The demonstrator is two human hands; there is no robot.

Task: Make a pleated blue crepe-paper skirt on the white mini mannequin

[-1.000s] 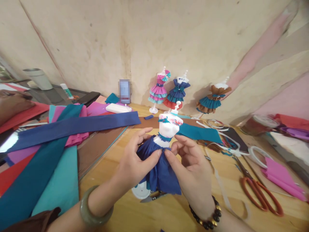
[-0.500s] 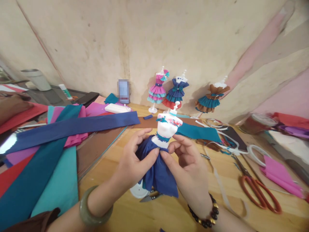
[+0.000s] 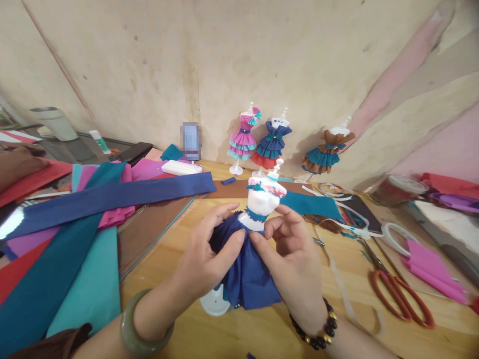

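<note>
In front of me a small white dress-form mannequin (image 3: pixel 265 199) leans a little to the right, a patterned band round its chest and a teal strip at its waist. A dark blue skirt piece (image 3: pixel 249 281) hangs round its lower half. My left hand (image 3: pixel 215 244) is closed on the skirt's upper edge, thumb at the front. From the other side my right hand (image 3: pixel 288 249) pinches the same edge, its thumb near the left one. Below the skirt, part of the white stand base (image 3: pixel 215 301) shows; the stand's pole is hidden.
Three dressed mannequins, one in a pink dress (image 3: pixel 243 137), stand along the wall. Orange-handled scissors (image 3: pixel 402 294) and a white ribbon (image 3: pixel 346 294) lie at right. Coloured strips, including a long blue one (image 3: pixel 149 197), cover the left side. Another person's hand (image 3: pixel 22 167) is at far left.
The mannequin has tipped slightly to the right, and the skirt's lower front has spread rightward. The small blades seen below it earlier are now mostly covered. Both hands keep their hold.
</note>
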